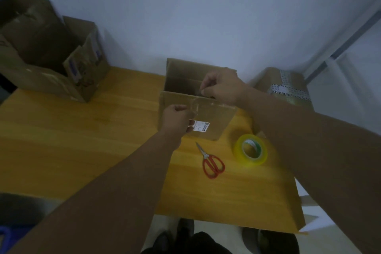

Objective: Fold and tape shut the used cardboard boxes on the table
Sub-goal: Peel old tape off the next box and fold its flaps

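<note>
A small brown cardboard box (214,118) with a white label stands open at the back middle of the wooden table (82,140). A strip of clear tape (194,107) runs over the box's near top edge and down its front. My left hand (176,116) pinches the strip's lower end against the front face, beside the label. My right hand (222,86) pinches the strip's upper end at the box's open top. A roll of yellowish clear tape (251,149) lies to the right of the box. Red-handled scissors (210,162) lie in front of it.
A large open cardboard box (41,80) with raised flaps stands at the table's back left. Another box (284,84) with patterned tape sits at the back right, by the wall. The table's near edge runs along the bottom, with the floor and dark shoes below.
</note>
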